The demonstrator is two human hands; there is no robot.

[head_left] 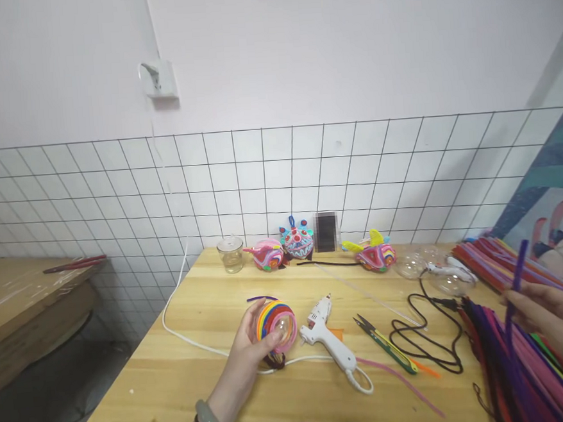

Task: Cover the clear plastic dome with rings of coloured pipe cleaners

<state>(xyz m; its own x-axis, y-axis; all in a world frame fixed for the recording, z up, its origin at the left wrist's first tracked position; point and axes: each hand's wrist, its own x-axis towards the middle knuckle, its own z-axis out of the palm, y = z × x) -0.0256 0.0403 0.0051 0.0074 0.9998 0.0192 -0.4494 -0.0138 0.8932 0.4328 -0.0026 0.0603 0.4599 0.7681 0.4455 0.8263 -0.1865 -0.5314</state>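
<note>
My left hand (249, 342) is wrapped round a clear ball (276, 327) banded with rainbow-coloured pipe cleaners; part of its clear surface shows through a pink ring. A short purple end sticks out at its top left. At the right edge, my right hand (554, 317) pinches a purple pipe cleaner (516, 291) that stands upright above a pile of coloured pipe cleaners (518, 361). Just right of the ball lies a white hot glue gun (332, 342) on the table. Green-handled thread snips (384, 344) rest further right.
Along the back stand a glass jar (230, 254), several finished pipe-cleaner figures (297, 242) and clear balls (413, 265). A black cable (424, 320) coils at right. The white cord (194, 338) crosses the wooden table (178, 385). A pink strip (404, 382) lies in front.
</note>
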